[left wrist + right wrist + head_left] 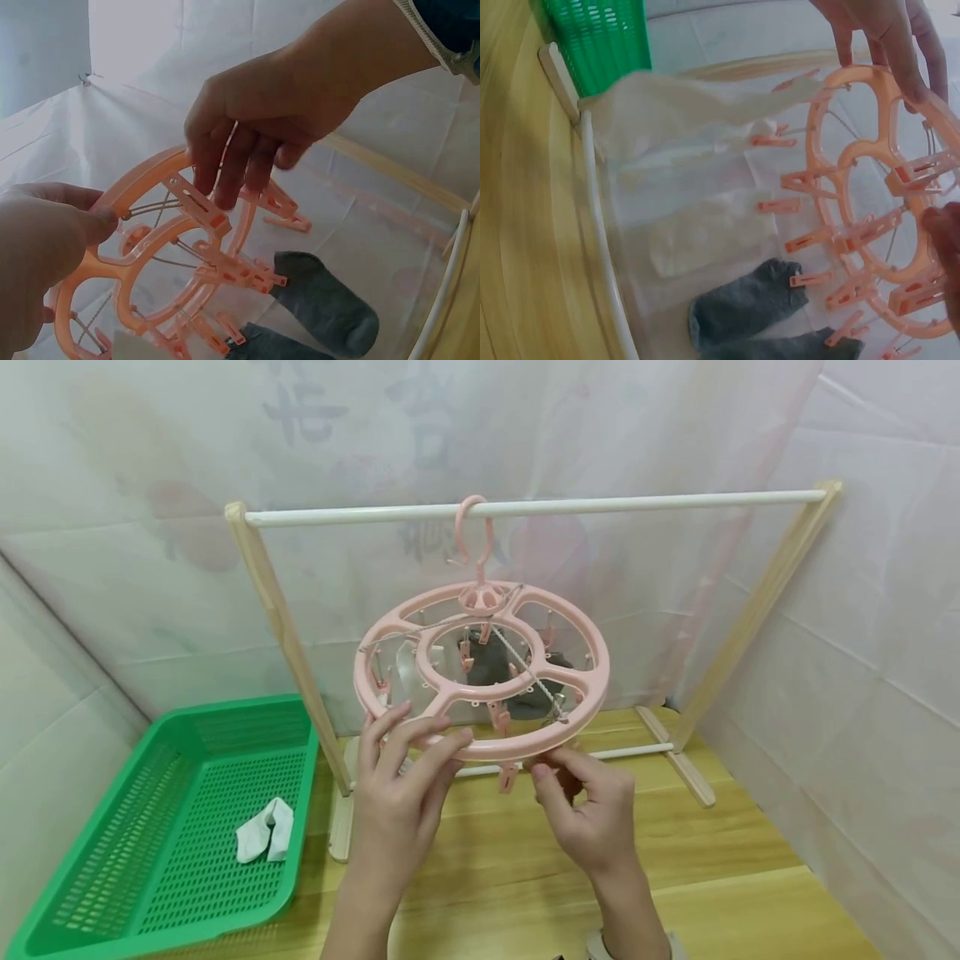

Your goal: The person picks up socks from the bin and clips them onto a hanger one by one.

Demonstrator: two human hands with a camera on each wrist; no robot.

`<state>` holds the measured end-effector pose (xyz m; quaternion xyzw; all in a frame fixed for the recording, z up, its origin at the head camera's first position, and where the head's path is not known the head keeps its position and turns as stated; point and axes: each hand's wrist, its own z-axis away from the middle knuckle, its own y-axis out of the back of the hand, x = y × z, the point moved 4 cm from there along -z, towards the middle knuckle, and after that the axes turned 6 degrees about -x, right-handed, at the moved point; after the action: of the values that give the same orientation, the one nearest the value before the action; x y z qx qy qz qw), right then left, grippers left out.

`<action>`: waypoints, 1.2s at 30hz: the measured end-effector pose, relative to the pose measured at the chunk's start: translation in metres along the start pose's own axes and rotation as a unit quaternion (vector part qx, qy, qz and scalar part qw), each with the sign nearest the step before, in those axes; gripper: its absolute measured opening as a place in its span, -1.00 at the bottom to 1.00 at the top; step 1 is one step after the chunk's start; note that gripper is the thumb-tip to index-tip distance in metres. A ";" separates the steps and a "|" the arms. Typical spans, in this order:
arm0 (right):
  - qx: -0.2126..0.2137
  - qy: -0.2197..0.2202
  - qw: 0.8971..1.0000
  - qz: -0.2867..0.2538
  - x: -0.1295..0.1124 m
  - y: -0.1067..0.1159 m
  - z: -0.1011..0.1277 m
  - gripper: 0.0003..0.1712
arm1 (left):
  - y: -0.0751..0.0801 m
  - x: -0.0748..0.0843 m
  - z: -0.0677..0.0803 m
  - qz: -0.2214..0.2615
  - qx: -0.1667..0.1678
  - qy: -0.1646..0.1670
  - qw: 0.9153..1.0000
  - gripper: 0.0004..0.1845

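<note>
Left hand fingers relaxed on pink clip hanger rim; right hand pinches 1 clip region.

I see a round pink clip hanger, two plastic rings joined by spokes, hanging by its hook from the white rail and tilted, its near edge lower than the far one. Pink pegs dangle under the rings (I cannot count them). Below the rail, my left hand rests its fingers over the hanger's near rim, and my right hand pinches something small under that rim. Grey socks and a white one hang from pegs.
</note>
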<state>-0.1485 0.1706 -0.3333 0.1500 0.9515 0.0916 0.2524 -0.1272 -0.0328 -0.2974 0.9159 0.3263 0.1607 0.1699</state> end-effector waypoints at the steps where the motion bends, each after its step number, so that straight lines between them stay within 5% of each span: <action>1: -0.019 -0.013 1.000 -0.011 0.001 -0.003 0.000 -0.78 | 0.001 0.000 0.000 0.000 0.000 0.001 1.000 -0.79; 6: -0.073 -0.054 0.995 -0.039 0.002 -0.013 0.002 -0.74 | 0.002 0.001 -0.001 0.003 0.002 -0.006 1.000 -0.79; 23: -0.111 -0.080 0.988 -0.075 -0.004 -0.021 0.002 -0.76 | 0.007 0.000 0.001 0.031 0.000 -0.028 0.999 -0.72; 31: -0.112 -0.080 0.988 -0.064 -0.002 -0.021 -0.002 -0.78 | 0.043 -0.018 0.014 0.014 0.076 -0.064 0.995 -0.81; 34: -0.116 -0.082 0.988 -0.063 0.000 -0.021 -0.002 -0.76 | 0.064 -0.041 0.025 -0.018 0.087 -0.042 0.995 -0.72; 36: -0.117 -0.082 0.988 -0.064 0.000 -0.022 -0.002 -0.75 | 0.078 -0.061 0.036 -0.044 0.065 -0.010 0.997 -0.67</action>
<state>-0.1550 0.1503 -0.3371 0.0655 0.9181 0.1731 0.3505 -0.1150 -0.1369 -0.3080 0.9113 0.3743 0.1225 0.1199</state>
